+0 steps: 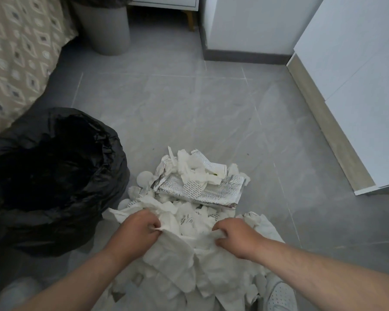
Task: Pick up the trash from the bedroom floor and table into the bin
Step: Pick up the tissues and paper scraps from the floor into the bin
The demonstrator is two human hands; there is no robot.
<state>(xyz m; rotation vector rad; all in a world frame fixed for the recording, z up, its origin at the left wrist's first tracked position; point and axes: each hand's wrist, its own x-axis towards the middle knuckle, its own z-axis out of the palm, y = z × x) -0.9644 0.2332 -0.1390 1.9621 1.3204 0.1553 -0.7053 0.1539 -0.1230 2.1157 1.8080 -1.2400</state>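
A grey tiled floor (pixel 211 108) fills the room, bordered by a patterned bed cover (pixel 16 52) at left and white cabinets (pixel 357 86) at right. A heap of crumpled white paper (pixel 189 254) and a silver foil bag (pixel 202 187) lies on the near tiles, just beside a black-lined bin (pixel 108 140) at left. The left hand (pixel 137 232) and the right hand (pixel 236 236) each clutch a fold of the paper. Bare tiles lie beyond the heap, up to a grey bin (pixel 106 28) by the bed.

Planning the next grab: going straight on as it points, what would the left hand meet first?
The left hand would likely meet crumpled white paper first, the silver foil bag beyond.
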